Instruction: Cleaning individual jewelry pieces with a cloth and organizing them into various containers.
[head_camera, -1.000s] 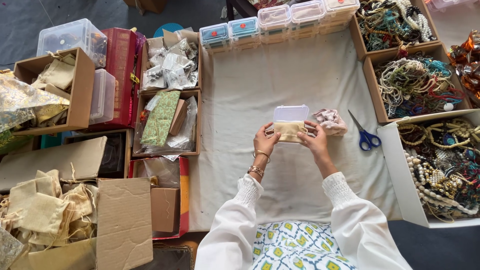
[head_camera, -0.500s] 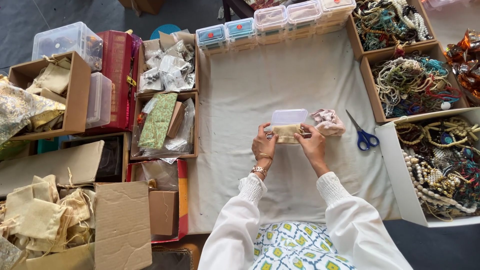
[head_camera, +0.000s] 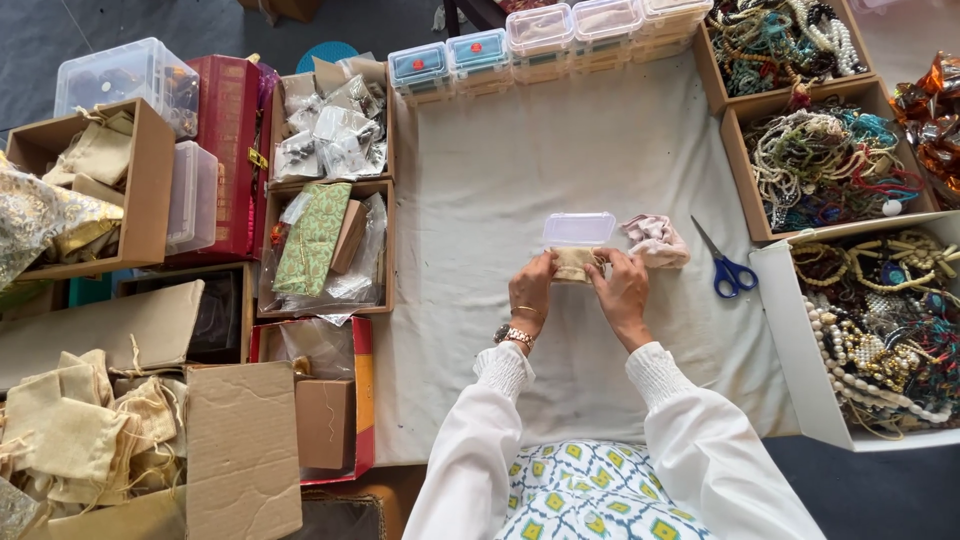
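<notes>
My left hand (head_camera: 530, 288) and my right hand (head_camera: 622, 287) both grip a small beige cloth pouch (head_camera: 576, 264) over the white cloth (head_camera: 480, 200). The pouch is mostly hidden between my fingers. A small clear plastic box (head_camera: 579, 228) lies just beyond the pouch, touching or almost touching it. A crumpled pink-and-white cloth piece (head_camera: 656, 240) rests right of the box. Blue-handled scissors (head_camera: 728, 270) lie further right.
A row of clear lidded boxes (head_camera: 540, 35) lines the far edge. Cardboard boxes of beaded necklaces (head_camera: 830, 160) and a white tray of beads (head_camera: 880, 330) stand on the right. On the left are boxes of packets (head_camera: 325, 240), cloth bags (head_camera: 70, 440) and a red case (head_camera: 232, 150).
My hands have stayed in place with the pouch, fingers working at its top. The view has shifted slightly.
</notes>
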